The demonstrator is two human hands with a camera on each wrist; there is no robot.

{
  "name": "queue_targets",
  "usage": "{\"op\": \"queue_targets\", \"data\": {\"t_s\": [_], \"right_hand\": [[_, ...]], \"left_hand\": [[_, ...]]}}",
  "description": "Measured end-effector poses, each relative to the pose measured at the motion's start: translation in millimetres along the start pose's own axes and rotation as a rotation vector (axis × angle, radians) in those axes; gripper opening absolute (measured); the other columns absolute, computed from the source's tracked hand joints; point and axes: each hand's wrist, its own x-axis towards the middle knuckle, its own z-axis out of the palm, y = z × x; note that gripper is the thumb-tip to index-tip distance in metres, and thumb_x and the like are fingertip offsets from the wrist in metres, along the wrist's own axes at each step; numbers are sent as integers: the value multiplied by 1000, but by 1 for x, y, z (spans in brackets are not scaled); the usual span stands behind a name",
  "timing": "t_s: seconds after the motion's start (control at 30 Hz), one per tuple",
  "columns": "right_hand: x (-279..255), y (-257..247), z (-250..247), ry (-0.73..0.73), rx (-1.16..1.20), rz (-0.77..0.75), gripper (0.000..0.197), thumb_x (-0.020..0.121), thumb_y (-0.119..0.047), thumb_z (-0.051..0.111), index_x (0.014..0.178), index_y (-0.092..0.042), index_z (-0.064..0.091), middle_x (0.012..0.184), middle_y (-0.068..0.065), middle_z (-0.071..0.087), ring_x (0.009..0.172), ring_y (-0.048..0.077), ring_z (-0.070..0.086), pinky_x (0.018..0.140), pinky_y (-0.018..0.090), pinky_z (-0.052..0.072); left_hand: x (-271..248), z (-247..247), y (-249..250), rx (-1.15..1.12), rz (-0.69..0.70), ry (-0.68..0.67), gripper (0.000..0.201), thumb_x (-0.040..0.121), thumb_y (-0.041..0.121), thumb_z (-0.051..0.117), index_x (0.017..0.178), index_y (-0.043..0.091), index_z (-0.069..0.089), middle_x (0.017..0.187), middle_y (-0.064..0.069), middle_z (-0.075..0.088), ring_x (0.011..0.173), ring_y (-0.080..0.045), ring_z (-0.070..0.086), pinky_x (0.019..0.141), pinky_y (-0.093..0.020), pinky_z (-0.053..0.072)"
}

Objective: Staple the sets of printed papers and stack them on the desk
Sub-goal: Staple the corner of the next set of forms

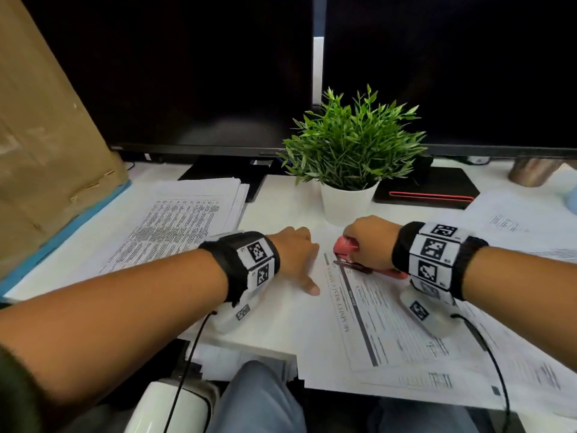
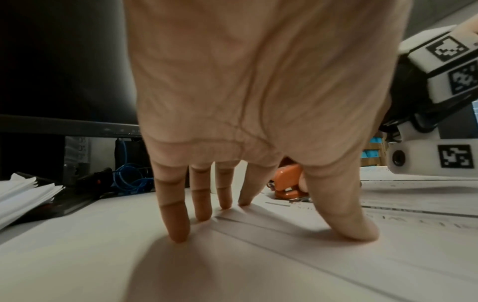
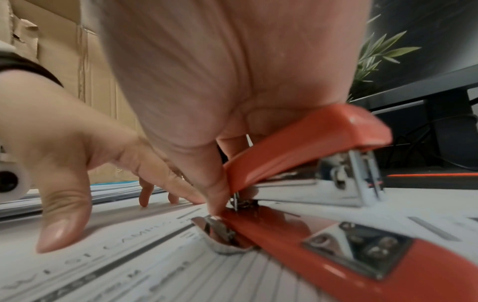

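A printed paper set lies on the white desk in front of me. My left hand presses flat beside the set's left edge, fingers straight and spread. My right hand grips a red stapler at the set's top left corner. In the right wrist view the stapler has its upper arm raised off its base, and my right hand holds it near the hinge. I cannot tell whether paper lies between the two arms. A paper stack lies at the left.
A potted plant in a white pot stands just behind my hands. Two dark monitors fill the back. A cardboard box leans at the left. More loose sheets lie at the right, near a metal cup.
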Motion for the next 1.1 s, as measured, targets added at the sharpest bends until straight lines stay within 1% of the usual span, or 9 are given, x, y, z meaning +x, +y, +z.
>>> {"op": "queue_targets", "data": {"t_s": [0.17, 0.33, 0.43, 0.63, 0.7, 0.77, 0.9, 1.0, 1.1], "right_hand": [[12, -9, -4, -33, -86, -42, 22, 95, -21, 47, 102, -9, 63, 105, 9, 63, 100, 27, 59, 75, 29, 43], [26, -15, -10, -83, -224, -84, 13, 97, -23, 46, 86, -18, 50, 105, 10, 61, 100, 27, 59, 73, 27, 41], [33, -16, -11, -104, -209, -60, 26, 97, -22, 47, 70, -21, 44, 107, 8, 62, 90, 24, 56, 71, 26, 38], [44, -20, -6, -69, -97, 36, 28, 93, -22, 50, 67, -19, 43, 74, -1, 51, 83, 25, 55, 69, 27, 40], [43, -23, -7, -101, -161, 14, 24, 95, -21, 48, 72, -18, 46, 86, 3, 56, 86, 25, 54, 70, 26, 39], [41, -27, -10, -128, -240, -19, 16, 98, -23, 46, 94, -14, 59, 107, 8, 60, 89, 24, 52, 72, 26, 38], [41, -36, -8, -101, -308, -72, 26, 98, -24, 45, 113, -14, 63, 90, 4, 57, 87, 25, 53, 73, 28, 44], [42, -34, -4, -38, -248, -96, 19, 95, -27, 50, 89, -21, 66, 88, 3, 60, 94, 27, 58, 80, 30, 49], [46, -27, 0, -16, -35, 73, 34, 94, -29, 49, 63, -22, 39, 69, -1, 42, 81, 25, 51, 67, 28, 42]], "left_hand": [[0, 6, 2, 34, 7, 6, 73, 84, 58, 62, 139, 13, 45, 141, -10, 39, 127, -29, 40, 104, -45, 42], [-4, 13, 6, 34, 108, 61, 59, 95, 45, 55, 142, 13, 43, 124, -12, 52, 113, -26, 50, 82, -29, 38], [-5, 15, 3, 30, 124, 53, 64, 95, 46, 54, 148, 16, 35, 129, -14, 48, 114, -30, 52, 86, -34, 42], [-2, 15, 3, 68, 136, 36, 61, 95, 48, 52, 146, 15, 39, 128, -14, 52, 111, -28, 53, 79, -30, 38], [-1, 15, 3, 85, 135, 41, 60, 94, 48, 54, 143, 15, 43, 129, -14, 52, 109, -29, 54, 78, -30, 40], [0, 15, 3, 90, 134, 45, 59, 93, 48, 55, 141, 14, 46, 136, -15, 47, 110, -30, 55, 84, -34, 46], [0, 14, 4, 67, 121, 46, 54, 92, 48, 58, 134, 13, 53, 122, -8, 55, 101, -27, 55, 76, -30, 41], [-3, 10, 7, 51, 121, 59, 52, 92, 46, 58, 131, 12, 56, 90, 2, 47, 88, -19, 47, 74, -28, 37], [-3, 9, 8, 59, 110, 51, 53, 93, 47, 57, 133, 13, 55, 96, -1, 52, 93, -21, 50, 76, -29, 39]]}}
